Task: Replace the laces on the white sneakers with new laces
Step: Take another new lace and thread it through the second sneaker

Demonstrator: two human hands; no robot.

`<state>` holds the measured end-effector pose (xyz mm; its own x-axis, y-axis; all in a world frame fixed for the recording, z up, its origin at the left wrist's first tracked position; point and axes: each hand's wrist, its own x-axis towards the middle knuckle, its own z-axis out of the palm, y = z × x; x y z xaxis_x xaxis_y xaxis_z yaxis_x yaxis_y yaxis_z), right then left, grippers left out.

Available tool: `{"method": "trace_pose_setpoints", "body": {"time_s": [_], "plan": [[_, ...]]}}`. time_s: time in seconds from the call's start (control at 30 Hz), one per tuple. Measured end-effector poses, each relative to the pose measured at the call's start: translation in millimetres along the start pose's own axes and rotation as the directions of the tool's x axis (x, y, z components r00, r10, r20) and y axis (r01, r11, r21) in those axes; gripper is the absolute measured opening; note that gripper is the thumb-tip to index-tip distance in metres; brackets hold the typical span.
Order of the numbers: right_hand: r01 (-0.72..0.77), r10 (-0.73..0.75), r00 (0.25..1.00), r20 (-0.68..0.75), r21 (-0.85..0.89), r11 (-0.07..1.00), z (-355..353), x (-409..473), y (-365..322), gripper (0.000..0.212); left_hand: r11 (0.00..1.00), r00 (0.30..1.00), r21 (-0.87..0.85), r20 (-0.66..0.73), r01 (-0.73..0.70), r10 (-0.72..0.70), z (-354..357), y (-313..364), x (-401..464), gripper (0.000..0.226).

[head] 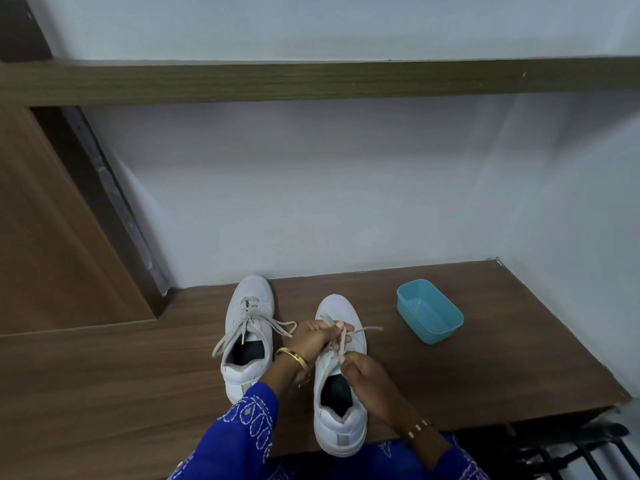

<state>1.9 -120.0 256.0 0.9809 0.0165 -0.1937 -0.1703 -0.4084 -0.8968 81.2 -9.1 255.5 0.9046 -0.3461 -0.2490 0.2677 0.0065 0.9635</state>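
Two white sneakers stand side by side on a brown wooden counter, toes toward the wall. The left sneaker [247,336] is threaded with a greyish lace whose loose ends trail over its sides. The right sneaker [341,407] sits closer to me, heel at the counter's front edge. My left hand [317,336] rests over its eyelet area, fingers closed on its grey lace [343,341]. My right hand [367,374] pinches the same lace just below, pulling a strand upward. One lace end sticks out to the right.
An empty turquoise plastic tub [429,311] sits on the counter [467,368] to the right of the shoes. A white wall closes the back and right. A wooden shelf [311,81] runs overhead, and a brown cabinet panel [52,237] stands at left. Dark bars show at bottom right.
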Motion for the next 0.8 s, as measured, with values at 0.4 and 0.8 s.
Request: {"method": "trace_pose_setpoints", "body": {"time_s": [0.4,0.8], "plan": [[0.141,-0.131,0.990,0.054,-0.453,0.880,-2,13,13,0.034,0.981,0.988,0.192,0.154,-0.027,-0.003,-11,6,-2,0.018],[0.024,-0.024,0.999,0.037,-0.005,1.000,-59,46,-18,0.014,0.842,0.964,0.476,0.200,-0.253,0.176,-18,12,0,0.025]]}}
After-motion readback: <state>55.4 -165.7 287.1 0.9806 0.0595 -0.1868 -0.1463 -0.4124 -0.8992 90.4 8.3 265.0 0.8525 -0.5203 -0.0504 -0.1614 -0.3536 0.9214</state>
